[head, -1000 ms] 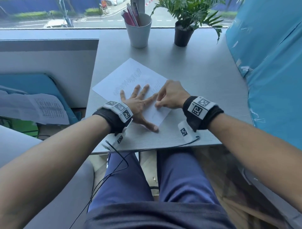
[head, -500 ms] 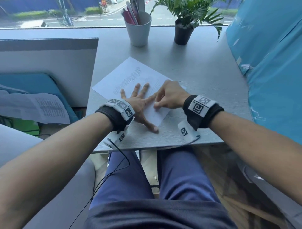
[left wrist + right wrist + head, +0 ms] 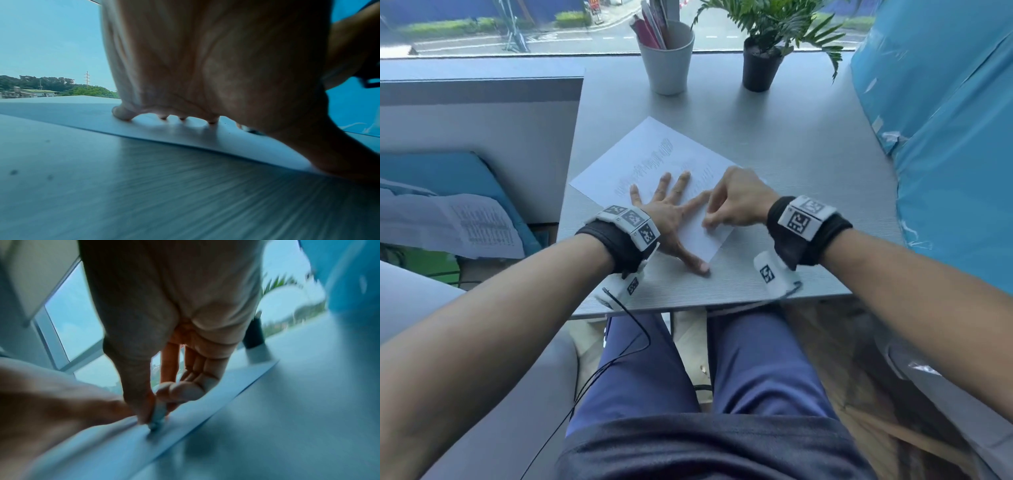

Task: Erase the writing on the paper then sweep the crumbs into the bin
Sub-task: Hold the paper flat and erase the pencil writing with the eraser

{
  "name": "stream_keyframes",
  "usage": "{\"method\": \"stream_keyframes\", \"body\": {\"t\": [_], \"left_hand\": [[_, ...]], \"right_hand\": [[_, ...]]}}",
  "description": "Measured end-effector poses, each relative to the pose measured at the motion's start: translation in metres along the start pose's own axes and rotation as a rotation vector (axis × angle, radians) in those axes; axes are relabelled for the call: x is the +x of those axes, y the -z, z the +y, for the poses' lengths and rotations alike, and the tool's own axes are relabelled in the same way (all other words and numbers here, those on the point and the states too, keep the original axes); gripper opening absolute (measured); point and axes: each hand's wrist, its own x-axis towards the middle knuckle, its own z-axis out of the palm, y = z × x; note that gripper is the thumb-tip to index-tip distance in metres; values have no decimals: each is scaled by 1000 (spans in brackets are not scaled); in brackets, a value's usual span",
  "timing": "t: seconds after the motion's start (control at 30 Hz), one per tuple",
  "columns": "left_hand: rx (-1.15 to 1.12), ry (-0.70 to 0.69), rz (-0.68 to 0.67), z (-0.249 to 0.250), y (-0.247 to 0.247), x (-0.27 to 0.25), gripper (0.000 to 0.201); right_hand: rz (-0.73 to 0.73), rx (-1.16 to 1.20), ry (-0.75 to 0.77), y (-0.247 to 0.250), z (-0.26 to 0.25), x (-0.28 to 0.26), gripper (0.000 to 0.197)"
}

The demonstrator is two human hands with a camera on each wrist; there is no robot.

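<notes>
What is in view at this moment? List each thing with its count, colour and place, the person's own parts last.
paper: one, white, faint writing, askew on the desk's middle.
eraser: one, pale, small, tip on the paper's near part.
desk: one, grey, under everything.
cup: one, light grey, holding pens, far edge by the window.
potted plant: one, green in a black pot, right of the cup.
printed sheet: one, white, left of the desk, lower down.
left hand: flat, fingers spread, presses the paper.
right hand: fingers pinch the eraser.
</notes>
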Motion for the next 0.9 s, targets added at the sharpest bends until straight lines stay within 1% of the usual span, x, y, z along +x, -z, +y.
{"method": "stream_keyframes", "body": {"t": [0.03,0.07,0.13,0.17,0.2,0.27,0.3,0.4,0.43,0.53,0.57,0.63,0.67,0.7,0.77,0.8,0.9], "left_hand": [[-6,1,0,0,0,0,151],[-11,2,-5,0,0,-1,151],[-10,1,-13,-1,-1,-1,152],[-4,-1,-11,-1,-1,0,152],[-1,-4,-7,-1,-1,0,151],[-9,-6,5,-1,-1,1,150],[-16,-6,4,-2,-1,0,150],[-15,-2,-11,-2,-1,1,152],[-6,-3,-7,-2,-1,2,152],[-16,-1,16,-1,-1,3,150],[-25,-2,16,-1,-1,2,151],[-31,-8,9,-2,-2,1,151],[-24,-9,9,-2,-2,2,151],[-16,-9,12,-2,-1,2,150],[-15,-3,15,-1,-1,3,149],[-17,0,12,-1,-1,2,149],[-8,-7,1,-2,-1,3,150]], "right_hand": [[39,10,-20,2,3,3,17],[33,3,-7,1,2,3,16],[-55,-41,71,-8,-5,-5,11],[-78,-50,87,-8,-5,-6,9],[-63,-42,65,-5,-2,-5,10],[30,7,-8,5,6,2,13],[41,7,-8,5,8,4,14],[-77,-51,89,-6,2,-4,11],[-75,-42,82,-5,4,-3,10],[48,26,-13,5,13,4,12],[31,18,4,3,11,3,11],[-66,-35,76,-5,4,-4,9],[-84,-37,80,-5,4,-5,9],[-65,-14,46,0,7,-3,9],[23,75,-39,8,14,4,11],[26,77,-37,8,14,5,11],[-90,-19,68,-4,5,-5,9]]}}
